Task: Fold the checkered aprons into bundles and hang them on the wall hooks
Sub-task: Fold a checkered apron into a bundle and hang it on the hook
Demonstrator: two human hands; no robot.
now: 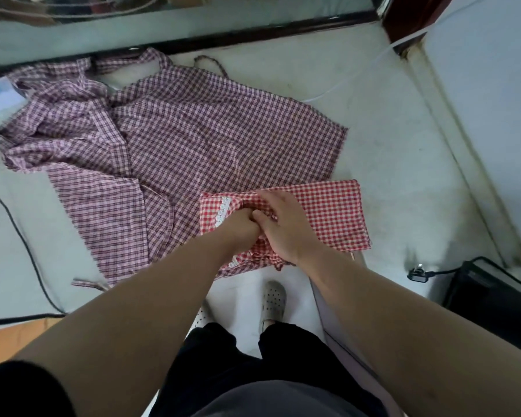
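— Forearms (pixel 151 302) and dark trousers (pixel 223 353) are noted nearest, with both arms reaching to the table (pixel 388 145) edge. Hand states?

— The left hand (pixel 241 228) is closed on a gathered fold of the red checkered apron (pixel 328 212), fingers curled into the cloth. The right hand (pixel 286 227) is laid over the same bunch, fingers bent over its ridge and thumb set beside the left hand. A grip is judged, not a flat press.

— Position of the apron?

— It is lying partly folded at the near table edge. Its far-left corner overlaps the maroon checkered apron (pixel 193 139), which is spread out beyond. The near portion is seen hanging past the edge, above a shoe (pixel 272 299).

— Failure modes?

— Three are logged. If the grip is eased, the bunch is likely to spring open, the cloth looking light. If it is lifted quickly, the overhanging part may pull the rest toward the floor. The maroon apron may be dragged where the two overlap, and its loose tie (pixel 86 283) lies near a black cable (pixel 21 236).

— Hooks?

— None are in view, so hanging cannot be assessed.
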